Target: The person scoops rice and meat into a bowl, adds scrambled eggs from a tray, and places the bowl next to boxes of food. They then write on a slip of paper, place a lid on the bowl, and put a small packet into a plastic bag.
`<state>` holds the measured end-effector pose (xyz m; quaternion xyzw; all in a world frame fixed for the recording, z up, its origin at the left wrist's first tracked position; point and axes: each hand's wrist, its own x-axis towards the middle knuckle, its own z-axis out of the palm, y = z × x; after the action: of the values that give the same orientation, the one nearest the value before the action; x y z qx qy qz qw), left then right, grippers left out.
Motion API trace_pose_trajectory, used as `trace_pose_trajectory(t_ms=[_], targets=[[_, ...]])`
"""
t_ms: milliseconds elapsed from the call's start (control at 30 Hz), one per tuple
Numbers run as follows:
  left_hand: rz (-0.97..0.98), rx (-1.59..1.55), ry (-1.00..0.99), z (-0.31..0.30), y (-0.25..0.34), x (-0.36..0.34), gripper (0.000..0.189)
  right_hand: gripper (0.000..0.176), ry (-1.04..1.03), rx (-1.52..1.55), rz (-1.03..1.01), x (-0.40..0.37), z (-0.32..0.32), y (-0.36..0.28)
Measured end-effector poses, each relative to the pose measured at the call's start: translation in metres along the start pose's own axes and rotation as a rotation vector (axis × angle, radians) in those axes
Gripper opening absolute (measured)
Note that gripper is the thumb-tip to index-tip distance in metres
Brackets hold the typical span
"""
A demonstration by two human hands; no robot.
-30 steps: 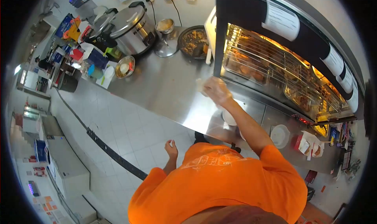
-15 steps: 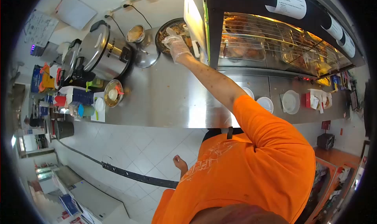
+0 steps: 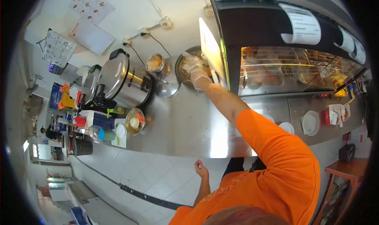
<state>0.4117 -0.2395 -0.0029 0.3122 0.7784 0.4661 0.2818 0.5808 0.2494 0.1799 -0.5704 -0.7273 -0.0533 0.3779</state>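
Observation:
My right hand (image 3: 194, 68), in a thin clear glove, reaches far forward over a dark round pan (image 3: 182, 70) of brownish food at the back of the steel counter (image 3: 189, 126). Its fingers rest on or in the food; whether they hold any is hidden. My left hand (image 3: 201, 168) hangs at my side above the tiled floor, loosely curled with nothing in it. A white board (image 3: 211, 47) stands upright just right of the pan.
A lit heated display case (image 3: 292, 69) with trays of food fills the right. Left of the pan stand a small metal bowl (image 3: 154, 62) and a large silver cooker (image 3: 120, 81). A glass bowl (image 3: 135, 121) and white plates (image 3: 310, 122) lie on the counter.
My right hand moved from the front of the display case left and away to the dark pan. My head turned, shifting the counter view. The left hand stayed hanging at my side.

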Motion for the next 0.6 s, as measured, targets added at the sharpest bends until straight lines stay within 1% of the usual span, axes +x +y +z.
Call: trace_pose_trajectory(t_ms=[33,100,133,200,233,333,367,400,467,533,567,600], targets=[[-0.032,-0.014,0.009,-0.01,0.003,-0.009,0.026,0.029,-0.113,-0.09,0.014,-0.01,0.016,0.004],[-0.018,-0.01,0.003,-0.025,-0.009,-0.022,0.026,0.026,-0.605,0.009,0.379,-0.037,0.031,0.004],[-0.015,-0.012,-0.001,-0.032,-0.018,-0.031,0.026,0.025,-0.4,0.069,0.279,-0.052,0.019,-0.003],[-0.161,0.002,-0.013,-0.046,-0.031,-0.046,0.026,0.023,0.023,0.174,0.061,-0.071,-0.011,-0.011],[-0.23,0.011,-0.021,-0.055,-0.039,-0.05,0.026,0.023,0.184,0.151,-0.006,-0.078,-0.02,-0.015],[-0.162,0.006,-0.012,-0.056,-0.053,-0.05,0.025,0.014,0.159,0.507,0.036,-0.111,-0.047,-0.014],[-0.094,0.067,-0.026,-0.053,-0.049,-0.044,0.025,0.011,-0.067,0.521,0.114,-0.134,-0.059,-0.012],[-0.074,-0.002,-0.04,-0.047,-0.046,-0.036,0.026,0.019,-0.295,0.504,0.187,-0.156,-0.069,-0.008],[-0.053,-0.079,-0.134,-0.031,-0.027,-0.019,0.027,0.026,-0.315,0.317,-0.09,-0.204,-0.151,-0.002],[-0.015,-0.046,-0.304,-0.008,0.034,-0.018,0.026,0.025,-0.474,0.143,0.01,-0.244,-0.227,0.014],[-0.004,-0.067,-0.381,0.004,0.064,-0.022,0.025,0.023,-0.434,0.159,0.057,-0.265,-0.259,0.035],[0.051,-0.051,-0.514,0.018,0.078,-0.026,0.025,0.02,-0.306,0.05,0.238,-0.322,-0.248,0.076]])
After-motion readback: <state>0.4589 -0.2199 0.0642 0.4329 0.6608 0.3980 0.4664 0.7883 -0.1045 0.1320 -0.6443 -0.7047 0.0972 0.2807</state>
